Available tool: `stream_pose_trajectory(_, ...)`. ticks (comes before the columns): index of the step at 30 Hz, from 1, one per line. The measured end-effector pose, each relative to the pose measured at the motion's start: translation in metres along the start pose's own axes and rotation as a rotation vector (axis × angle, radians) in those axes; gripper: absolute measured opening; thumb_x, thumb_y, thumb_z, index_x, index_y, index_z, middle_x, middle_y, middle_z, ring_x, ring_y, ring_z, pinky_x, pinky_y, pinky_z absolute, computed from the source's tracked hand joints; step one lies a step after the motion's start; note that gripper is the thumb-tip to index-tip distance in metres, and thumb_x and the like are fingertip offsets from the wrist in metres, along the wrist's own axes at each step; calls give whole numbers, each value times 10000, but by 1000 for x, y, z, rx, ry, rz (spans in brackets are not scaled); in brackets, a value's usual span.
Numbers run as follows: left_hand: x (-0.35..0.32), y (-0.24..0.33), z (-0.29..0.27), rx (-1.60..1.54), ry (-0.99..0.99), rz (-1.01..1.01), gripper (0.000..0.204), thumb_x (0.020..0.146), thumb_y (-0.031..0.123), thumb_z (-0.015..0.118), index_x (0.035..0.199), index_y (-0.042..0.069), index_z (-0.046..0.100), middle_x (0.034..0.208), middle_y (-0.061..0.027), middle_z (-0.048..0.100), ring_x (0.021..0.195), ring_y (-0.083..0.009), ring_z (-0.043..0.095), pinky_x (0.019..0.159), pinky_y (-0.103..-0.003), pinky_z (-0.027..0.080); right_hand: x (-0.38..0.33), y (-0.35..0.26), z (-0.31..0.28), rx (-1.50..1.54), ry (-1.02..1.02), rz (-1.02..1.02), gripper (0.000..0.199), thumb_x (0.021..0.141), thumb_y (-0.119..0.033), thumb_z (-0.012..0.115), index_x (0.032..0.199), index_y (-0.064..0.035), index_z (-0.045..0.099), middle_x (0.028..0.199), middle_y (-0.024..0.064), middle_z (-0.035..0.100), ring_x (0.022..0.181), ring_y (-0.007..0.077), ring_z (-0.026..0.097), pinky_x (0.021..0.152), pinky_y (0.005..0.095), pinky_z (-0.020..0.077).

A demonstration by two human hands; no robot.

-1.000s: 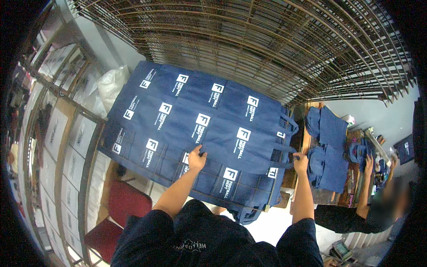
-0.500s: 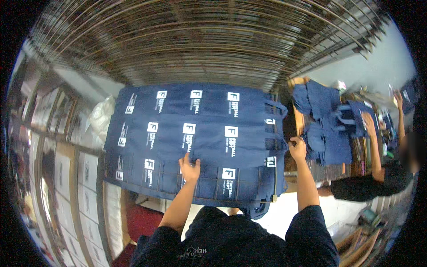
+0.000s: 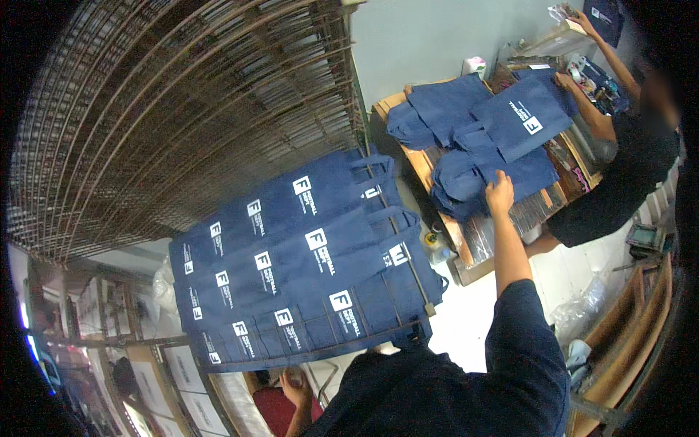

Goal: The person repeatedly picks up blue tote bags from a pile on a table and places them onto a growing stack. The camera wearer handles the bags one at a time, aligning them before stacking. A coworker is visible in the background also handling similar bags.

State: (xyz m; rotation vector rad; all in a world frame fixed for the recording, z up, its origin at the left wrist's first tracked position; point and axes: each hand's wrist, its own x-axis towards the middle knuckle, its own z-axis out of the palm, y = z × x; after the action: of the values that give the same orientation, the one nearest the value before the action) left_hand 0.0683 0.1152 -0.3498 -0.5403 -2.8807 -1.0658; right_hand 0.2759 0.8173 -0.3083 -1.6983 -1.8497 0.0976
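Navy blue cloth bags [image 3: 291,255] with white printed marks lie overlapped in rows on a wire rack, their handles toward the right edge. My right hand [image 3: 500,195] reaches out over a wooden table, fingers partly extended at the edge of a loose pile of navy bags [image 3: 462,178]. No grip on the cloth shows. Just above it lies a flat navy bag [image 3: 528,116] with a white mark, one corner close to my fingertips. My left hand [image 3: 295,387] is low beside the rack's front edge, fingers loosely bent and apart, with nothing visible in it.
Stacked wire racks [image 3: 189,124] rise behind the bags. At the right, a co-worker in black [image 3: 619,182] has one hand beside the flat bag and the other on a box [image 3: 557,40]. The wooden table [image 3: 466,244] borders white floor. A red seat [image 3: 280,415] is below.
The view has turned right. My right hand has moved from the rack's right edge to the table's bags; my left has dropped off the rack. A printed bag now lies atop the table pile.
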Motion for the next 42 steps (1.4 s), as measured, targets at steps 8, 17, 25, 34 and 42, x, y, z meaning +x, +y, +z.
stream_pose_trajectory(8,-116,44,-71,453,-16,-347,418,697,125,680,1075,5,548,947,-157,536,929,-319,536,813,-352,451,84,-60,76,-179,-384,-142,630,706,-167,659,1278,-132,398,1129,93,562,1092,268,489,880,450,415)
stream_pose_trajectory(17,-106,88,-59,292,9,-354,401,707,111,682,1065,-10,547,969,-147,559,932,-274,549,807,-330,451,113,-42,94,-164,-291,-298,294,739,-124,554,1024,-55,552,1019,133,580,863,334,599,784,440,455)
stream_pose_trajectory(25,17,195,62,-394,-327,-245,407,771,176,686,1075,-45,533,993,-111,590,915,-172,548,800,-296,442,156,-64,-29,172,-395,-475,502,720,-123,504,1217,-52,473,1047,243,583,948,385,568,839,454,442)
stream_pose_trajectory(34,18,435,165,-671,-955,418,1275,575,401,820,1398,50,-88,1428,-247,126,1326,-358,162,1045,-436,238,40,-177,-270,1225,-812,-348,711,783,156,362,1384,-162,156,970,135,481,741,162,581,704,283,513)
stream_pose_trajectory(42,0,497,74,-906,-618,405,1401,529,464,824,1319,-78,-198,1395,-353,28,1335,-389,72,1086,-388,133,-51,-261,-324,1207,-1000,-656,466,792,138,351,1206,-65,285,863,86,453,775,212,620,726,284,507)
